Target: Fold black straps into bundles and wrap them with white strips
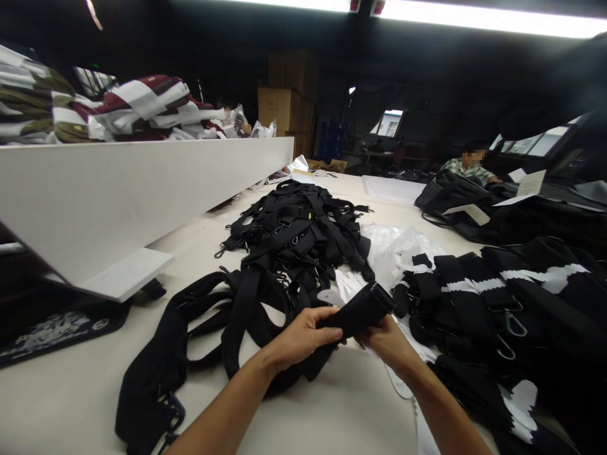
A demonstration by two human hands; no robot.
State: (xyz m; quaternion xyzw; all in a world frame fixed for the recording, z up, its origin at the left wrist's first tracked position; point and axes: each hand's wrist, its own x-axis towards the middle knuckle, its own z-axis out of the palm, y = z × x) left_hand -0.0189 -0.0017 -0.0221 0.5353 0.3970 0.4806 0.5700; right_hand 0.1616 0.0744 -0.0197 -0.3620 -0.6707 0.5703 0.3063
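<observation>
left hand [310, 330] grasps the strap [355, 314], at five o'clock from the pile [303, 230]; right hand [386, 340] sits under its end, whether gripping i cannot tell; best keep it flat, untwisted

And there are your strip lights [493, 18], blazing over a dark room! A small window [389, 123] glows at the back, brighter panes [540, 144] slant off right, a white panel [142, 196] flanks your left, a pale tabletop [327, 411] spreads before you.
</observation>
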